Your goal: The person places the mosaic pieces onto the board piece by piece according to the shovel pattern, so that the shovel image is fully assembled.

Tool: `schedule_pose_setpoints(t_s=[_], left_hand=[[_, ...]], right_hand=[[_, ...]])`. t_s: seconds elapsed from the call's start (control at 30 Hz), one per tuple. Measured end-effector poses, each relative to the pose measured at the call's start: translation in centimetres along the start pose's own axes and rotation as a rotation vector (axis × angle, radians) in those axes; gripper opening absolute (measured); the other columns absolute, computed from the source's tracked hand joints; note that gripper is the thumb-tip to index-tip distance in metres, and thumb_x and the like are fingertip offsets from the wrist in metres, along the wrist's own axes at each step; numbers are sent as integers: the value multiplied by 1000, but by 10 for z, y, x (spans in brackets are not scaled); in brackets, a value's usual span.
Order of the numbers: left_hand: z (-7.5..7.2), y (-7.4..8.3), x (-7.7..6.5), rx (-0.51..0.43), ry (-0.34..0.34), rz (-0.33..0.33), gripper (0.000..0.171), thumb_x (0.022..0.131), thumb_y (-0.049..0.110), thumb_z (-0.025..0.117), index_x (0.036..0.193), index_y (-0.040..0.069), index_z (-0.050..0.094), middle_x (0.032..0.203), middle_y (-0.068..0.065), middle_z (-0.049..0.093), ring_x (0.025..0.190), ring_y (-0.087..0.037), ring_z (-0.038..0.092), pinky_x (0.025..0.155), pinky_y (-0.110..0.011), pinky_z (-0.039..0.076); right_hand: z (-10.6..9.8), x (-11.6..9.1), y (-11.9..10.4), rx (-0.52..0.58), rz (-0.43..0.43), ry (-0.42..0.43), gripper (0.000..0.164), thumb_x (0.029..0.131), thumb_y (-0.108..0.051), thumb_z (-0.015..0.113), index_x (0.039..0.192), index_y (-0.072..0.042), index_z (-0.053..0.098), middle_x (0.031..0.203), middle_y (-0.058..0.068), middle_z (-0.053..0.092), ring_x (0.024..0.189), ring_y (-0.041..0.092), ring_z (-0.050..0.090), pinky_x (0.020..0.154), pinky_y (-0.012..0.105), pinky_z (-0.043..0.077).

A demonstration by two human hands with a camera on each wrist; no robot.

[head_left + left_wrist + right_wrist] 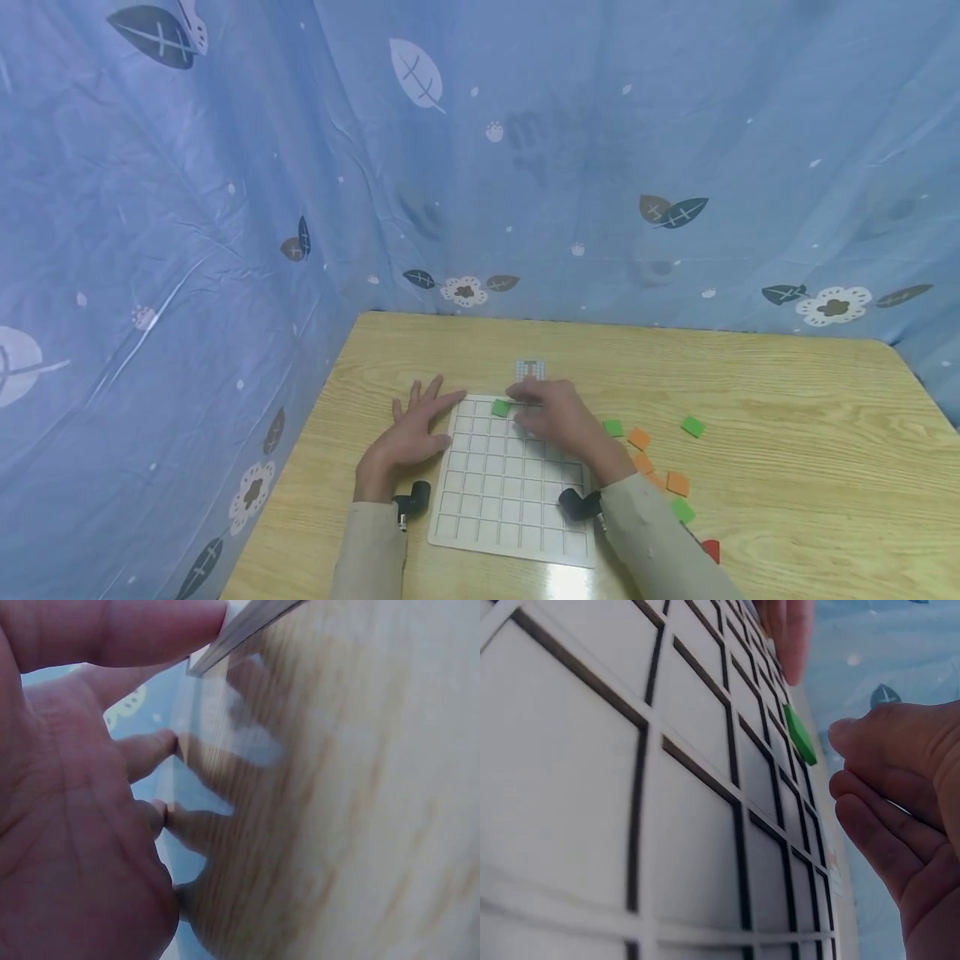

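Note:
A white grid board (487,508) with raised lines lies on the table. One green square tile (501,407) sits near its far edge, tilted against the grid lines in the right wrist view. My left hand (411,433) rests at the board's left edge, fingers spread on the table and thumb at the board's side. Just right of the green tile is my right hand (553,414), its fingers loosely bent. In the right wrist view, the right hand (900,795) shows nothing between thumb and fingers, a small gap away from the tile.
Right of the board lie loose green tiles (693,427) and several orange tiles (678,483). A red piece (711,550) is partly hidden by the right sleeve. A small patterned card (530,368) lies beyond the board. A blue curtain (570,167) borders the wooden table (810,467).

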State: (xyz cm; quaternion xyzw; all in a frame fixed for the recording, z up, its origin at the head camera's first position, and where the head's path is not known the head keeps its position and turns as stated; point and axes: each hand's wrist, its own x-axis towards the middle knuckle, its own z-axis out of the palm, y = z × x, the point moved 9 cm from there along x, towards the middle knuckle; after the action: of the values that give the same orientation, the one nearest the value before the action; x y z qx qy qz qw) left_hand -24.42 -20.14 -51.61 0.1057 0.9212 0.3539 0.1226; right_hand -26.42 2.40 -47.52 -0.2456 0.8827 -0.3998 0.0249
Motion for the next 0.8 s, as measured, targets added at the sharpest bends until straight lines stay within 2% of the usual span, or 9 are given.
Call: schedule_pose_setpoints(t_s=[0.23,0.4,0.63,0.8], left_hand=[[1,0,1,3,-3,9,83,87,9,68,166,26,50,185,-15,9,168,-49,-15,125,-78,-21],[0,2,0,-1,0,12,82,88,8,68,166,26,50,185,-15,10,169,-48,-15,126,-78,-21],[0,1,0,-6,1,8,82,88,8,68,166,26,50,185,-15,10,169,-47,-15,126,-77,-20],[-1,1,-1,-11,7,3,82,88,8,69,166,27,51,185,-15,11,169,-47,-15,126,-77,-21]], right_hand=[[8,6,-1,-51,-42,4,38,93,-7,79,131,-9,79,130,7,81,137,32,69,118,50,54],[11,10,-3,-56,-84,9,36,92,-5,79,128,-8,80,126,8,82,126,31,75,112,49,59],[16,13,-2,-68,-64,-16,37,93,-6,75,129,-9,80,128,8,81,130,29,74,113,47,58],[18,14,-4,-89,-81,-9,37,92,-4,76,128,-9,80,127,8,82,129,30,75,112,49,59]])
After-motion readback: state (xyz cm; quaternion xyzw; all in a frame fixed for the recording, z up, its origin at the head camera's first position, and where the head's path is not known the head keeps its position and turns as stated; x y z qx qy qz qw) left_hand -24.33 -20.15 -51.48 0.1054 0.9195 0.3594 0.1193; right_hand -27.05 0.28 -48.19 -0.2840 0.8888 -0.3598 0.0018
